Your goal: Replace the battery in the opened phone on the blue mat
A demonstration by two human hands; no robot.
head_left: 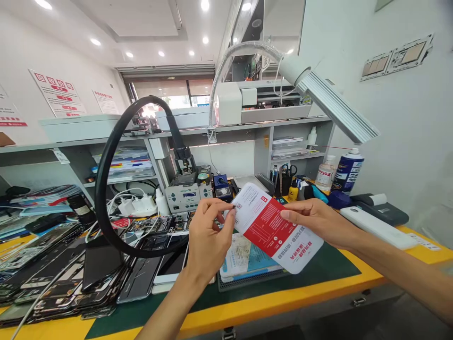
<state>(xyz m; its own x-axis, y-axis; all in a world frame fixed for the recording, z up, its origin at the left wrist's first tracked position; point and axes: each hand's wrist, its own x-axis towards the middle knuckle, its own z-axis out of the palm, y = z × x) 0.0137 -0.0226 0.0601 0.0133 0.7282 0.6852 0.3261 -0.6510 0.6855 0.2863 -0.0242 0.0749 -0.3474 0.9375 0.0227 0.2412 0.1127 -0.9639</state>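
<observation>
A flat red-and-white printed packet (pixel 266 225) with rounded corners is held up, tilted, over the front of the bench. My right hand (pixel 311 217) pinches its upper right edge, thumb on the printed face. At the packet's left edge, the thumb and forefinger of my left hand (pixel 213 231) are pinched together, with a small dark spot at the fingertips that I cannot make out. Below the packet lies a blue-and-white package (pixel 237 259) on a dark mesh-like tray (pixel 247 282), partly covered by the packet.
Stacked phones and phone parts (pixel 67 288) fill the left side. A thick black hose (pixel 102 189) loops in front of a soldering station (pixel 184 196). A lamp (pixel 339 106) hangs overhead. To the right are a spray can (pixel 347 172), a white phone-shaped object (pixel 378 227) and a tool holder (pixel 286 182).
</observation>
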